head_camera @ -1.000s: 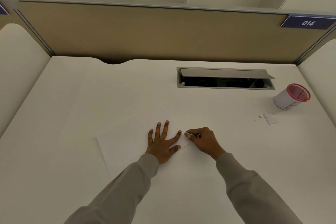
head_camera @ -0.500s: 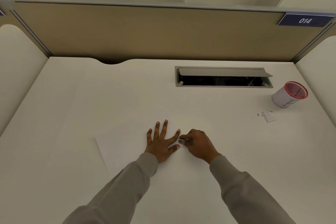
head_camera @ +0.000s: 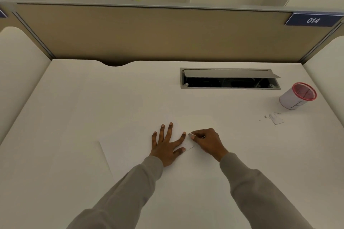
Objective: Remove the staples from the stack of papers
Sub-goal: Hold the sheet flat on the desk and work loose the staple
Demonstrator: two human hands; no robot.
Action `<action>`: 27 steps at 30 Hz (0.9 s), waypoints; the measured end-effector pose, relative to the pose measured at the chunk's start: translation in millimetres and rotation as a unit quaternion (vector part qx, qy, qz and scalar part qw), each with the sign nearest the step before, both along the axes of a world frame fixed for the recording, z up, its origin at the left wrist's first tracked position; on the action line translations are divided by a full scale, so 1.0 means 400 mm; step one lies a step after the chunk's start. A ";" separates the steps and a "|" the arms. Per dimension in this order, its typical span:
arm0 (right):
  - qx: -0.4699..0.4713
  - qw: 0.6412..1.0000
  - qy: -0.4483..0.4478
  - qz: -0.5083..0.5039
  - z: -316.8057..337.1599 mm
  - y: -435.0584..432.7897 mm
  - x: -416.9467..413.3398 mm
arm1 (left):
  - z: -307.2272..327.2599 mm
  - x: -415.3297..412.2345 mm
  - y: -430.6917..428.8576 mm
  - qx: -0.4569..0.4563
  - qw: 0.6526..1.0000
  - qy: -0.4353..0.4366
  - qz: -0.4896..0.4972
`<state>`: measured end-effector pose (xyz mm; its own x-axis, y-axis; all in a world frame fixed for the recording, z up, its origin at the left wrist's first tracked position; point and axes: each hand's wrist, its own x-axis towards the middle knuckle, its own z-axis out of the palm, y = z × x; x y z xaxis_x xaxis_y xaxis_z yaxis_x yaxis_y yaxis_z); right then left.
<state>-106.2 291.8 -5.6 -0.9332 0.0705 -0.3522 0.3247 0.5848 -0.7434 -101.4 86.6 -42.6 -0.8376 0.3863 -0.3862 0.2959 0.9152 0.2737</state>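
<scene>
While the left hand [head_camera: 166, 147] lies flat with fingers spread, pressing on the stack of papers [head_camera: 130, 147] just below the centre of the frame, the right hand [head_camera: 206, 140] curls its fingers and pinches a small silvery tool [head_camera: 191, 135]. The tool's tip meets the stack near its right corner, just beside the left forefinger. No staple is large enough to make out. At the right edge of the white desk [head_camera: 93, 108] a red-rimmed cup [head_camera: 296, 96] stands, with paper scraps [head_camera: 275, 118] near it.

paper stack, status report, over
Left hand flat, pressing paper stack. Right hand pinches small tool at its right corner. Cup and scraps far right, out of the way.
</scene>
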 end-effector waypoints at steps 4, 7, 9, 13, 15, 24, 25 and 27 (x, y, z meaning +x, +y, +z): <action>0.120 0.983 0.087 0.109 -0.025 -0.008 0.045 | -0.003 -0.001 0.001 -0.001 1.000 0.008 -0.001; 0.207 0.957 0.147 0.138 -0.036 -0.011 0.073 | -0.005 0.001 0.002 0.003 1.000 0.012 0.006; 0.239 0.943 0.177 0.147 -0.038 -0.010 0.082 | -0.006 0.004 0.003 0.005 1.000 0.018 0.010; 0.255 0.932 0.202 0.160 -0.035 -0.019 0.086 | -0.007 0.008 0.003 0.006 1.000 0.024 0.013; 0.253 0.933 0.199 0.162 -0.033 -0.024 0.083 | -0.005 0.005 0.003 0.009 1.000 0.018 0.010; 0.256 0.937 0.168 0.166 -0.021 -0.037 0.075 | 0.006 -0.008 0.000 0.008 1.000 -0.014 0.002; 0.263 0.937 0.169 0.158 -0.021 -0.041 0.078 | 0.006 -0.008 0.000 0.008 1.000 -0.015 0.002; 0.273 0.935 0.180 0.139 -0.023 -0.049 0.085 | 0.006 -0.008 0.000 0.008 1.000 -0.016 0.001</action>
<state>-72.1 272.2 -14.8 -0.9934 -0.1143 0.0055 -0.1093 0.9335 -0.3416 -104.5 86.4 -40.1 -0.8257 0.3906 -0.4070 0.2849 0.9115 0.2967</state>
